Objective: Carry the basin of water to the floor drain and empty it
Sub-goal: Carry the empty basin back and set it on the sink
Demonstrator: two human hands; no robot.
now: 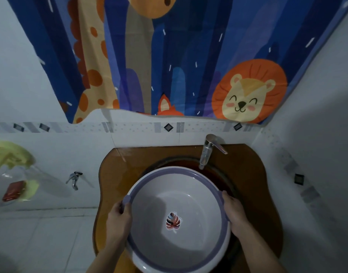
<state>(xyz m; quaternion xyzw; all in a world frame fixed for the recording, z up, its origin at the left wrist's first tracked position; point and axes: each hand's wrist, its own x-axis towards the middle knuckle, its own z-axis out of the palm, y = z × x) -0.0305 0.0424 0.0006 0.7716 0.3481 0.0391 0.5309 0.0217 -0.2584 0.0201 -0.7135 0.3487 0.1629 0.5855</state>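
Observation:
A round white basin (181, 186) with a purple rim and a leaf sticker on its bottom sits over the brown sink (253, 184), below the chrome faucet (207, 150). It holds clear water. My left hand (119, 219) grips the basin's left rim, thumb over the edge. On the opposite side my right hand (235, 211) grips the right rim. The floor drain is not in view.
A blue curtain (169, 56) with cartoon animals hangs on the wall behind the sink. A small wall tap (74, 179) and a yellow soap holder (13, 174) with a red item sit at the left. White floor tiles (41, 239) lie to the lower left.

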